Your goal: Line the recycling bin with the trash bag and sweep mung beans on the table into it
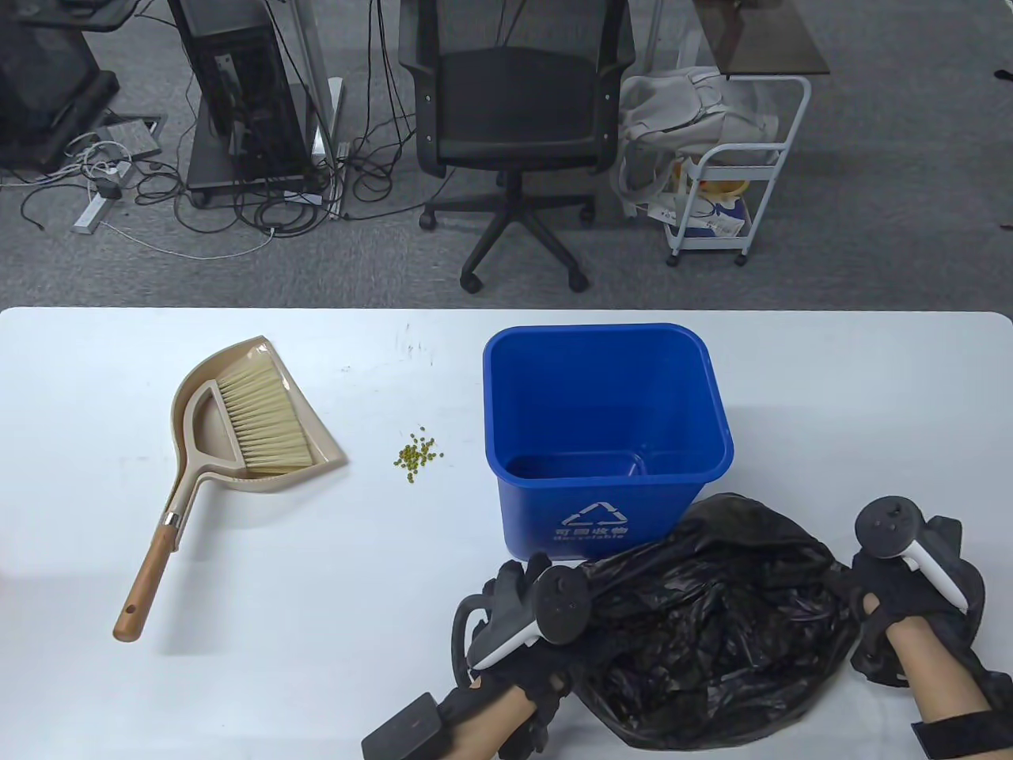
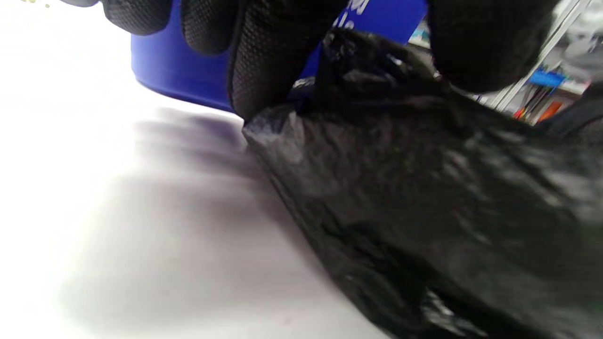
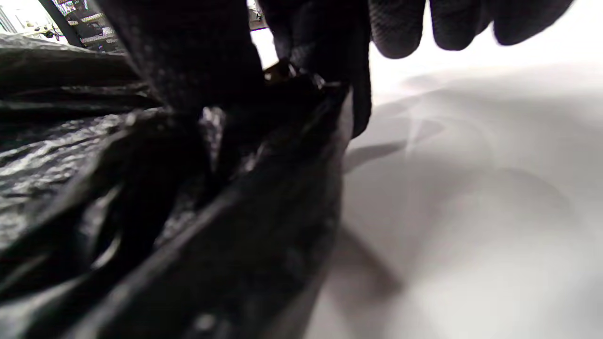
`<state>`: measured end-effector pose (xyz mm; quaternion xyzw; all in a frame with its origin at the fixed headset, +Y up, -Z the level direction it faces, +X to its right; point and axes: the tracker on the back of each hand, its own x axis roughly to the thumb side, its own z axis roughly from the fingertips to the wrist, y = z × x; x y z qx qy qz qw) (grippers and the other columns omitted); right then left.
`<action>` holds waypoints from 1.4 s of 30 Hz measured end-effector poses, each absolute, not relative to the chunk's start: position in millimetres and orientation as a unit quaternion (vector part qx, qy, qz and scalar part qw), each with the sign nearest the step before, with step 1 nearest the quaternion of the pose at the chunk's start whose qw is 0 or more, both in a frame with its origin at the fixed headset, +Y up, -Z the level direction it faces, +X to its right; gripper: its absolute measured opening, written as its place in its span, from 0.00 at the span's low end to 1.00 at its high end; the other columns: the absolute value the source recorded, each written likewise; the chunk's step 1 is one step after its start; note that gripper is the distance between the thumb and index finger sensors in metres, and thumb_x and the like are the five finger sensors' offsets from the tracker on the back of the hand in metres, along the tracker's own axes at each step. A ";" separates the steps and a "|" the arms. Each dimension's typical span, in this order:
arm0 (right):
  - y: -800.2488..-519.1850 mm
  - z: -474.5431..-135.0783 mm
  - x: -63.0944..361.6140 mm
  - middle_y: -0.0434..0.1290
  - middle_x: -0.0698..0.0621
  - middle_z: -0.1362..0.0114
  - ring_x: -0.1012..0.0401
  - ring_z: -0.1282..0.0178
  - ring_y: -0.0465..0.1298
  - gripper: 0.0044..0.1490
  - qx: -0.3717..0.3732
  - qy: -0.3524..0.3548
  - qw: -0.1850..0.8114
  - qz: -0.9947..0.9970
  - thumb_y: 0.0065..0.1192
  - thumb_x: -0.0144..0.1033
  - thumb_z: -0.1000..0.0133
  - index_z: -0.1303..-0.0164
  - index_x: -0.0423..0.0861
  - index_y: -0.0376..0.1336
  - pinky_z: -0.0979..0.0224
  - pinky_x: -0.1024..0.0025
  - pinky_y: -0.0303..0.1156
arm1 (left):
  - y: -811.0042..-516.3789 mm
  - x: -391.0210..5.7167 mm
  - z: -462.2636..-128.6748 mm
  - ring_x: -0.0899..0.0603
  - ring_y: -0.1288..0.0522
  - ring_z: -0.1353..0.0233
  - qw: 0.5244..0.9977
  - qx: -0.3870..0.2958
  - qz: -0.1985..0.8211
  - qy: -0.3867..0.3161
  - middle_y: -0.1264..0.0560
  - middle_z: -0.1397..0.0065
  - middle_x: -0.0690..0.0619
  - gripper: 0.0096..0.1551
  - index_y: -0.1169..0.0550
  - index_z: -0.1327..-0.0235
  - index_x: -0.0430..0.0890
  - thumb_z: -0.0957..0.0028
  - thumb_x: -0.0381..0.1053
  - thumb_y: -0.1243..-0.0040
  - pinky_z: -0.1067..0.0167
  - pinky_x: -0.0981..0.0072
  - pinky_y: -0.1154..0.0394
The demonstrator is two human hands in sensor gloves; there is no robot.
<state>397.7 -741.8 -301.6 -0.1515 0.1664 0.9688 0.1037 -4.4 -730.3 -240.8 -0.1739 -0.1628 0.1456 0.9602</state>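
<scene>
A blue recycling bin stands upright and unlined at the table's middle right; its wall shows in the left wrist view. A crumpled black trash bag lies in front of the bin, spread between both hands. My left hand pinches the bag's left edge between thumb and fingers. My right hand pinches its right edge. A small pile of green mung beans lies left of the bin.
A beige dustpan with a brush resting in it lies on the table's left, wooden handle pointing to the front. Beyond the table's far edge stand an office chair and a white cart.
</scene>
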 end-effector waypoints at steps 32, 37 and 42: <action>-633.8 -278.6 355.2 0.64 0.21 0.24 0.22 0.28 0.64 0.24 -0.009 -0.055 0.138 0.989 0.74 0.34 0.49 0.62 0.25 0.78 0.34 0.27 0.63 | -638.0 -87.7 -214.9 0.11 0.36 0.25 0.982 0.047 0.147 -0.106 0.29 0.22 0.27 0.18 0.08 0.66 0.30 0.52 0.46 0.22 0.34 0.14 0.41; -617.1 -265.1 342.6 0.65 0.21 0.24 0.23 0.28 0.64 0.24 0.020 -0.077 0.135 0.988 0.74 0.34 0.50 0.63 0.25 0.78 0.34 0.27 0.63 | -613.4 -101.7 -198.7 0.11 0.37 0.25 0.981 0.071 0.145 -0.106 0.29 0.22 0.27 0.18 0.08 0.65 0.30 0.52 0.46 0.22 0.34 0.14 0.41; -599.9 -250.9 331.6 0.65 0.21 0.24 0.23 0.29 0.64 0.25 0.046 -0.100 0.140 0.984 0.74 0.34 0.50 0.63 0.25 0.78 0.34 0.27 0.63 | -583.1 -116.5 -184.0 0.11 0.38 0.25 0.979 0.106 0.140 -0.106 0.30 0.21 0.27 0.18 0.08 0.64 0.31 0.51 0.47 0.22 0.34 0.14 0.42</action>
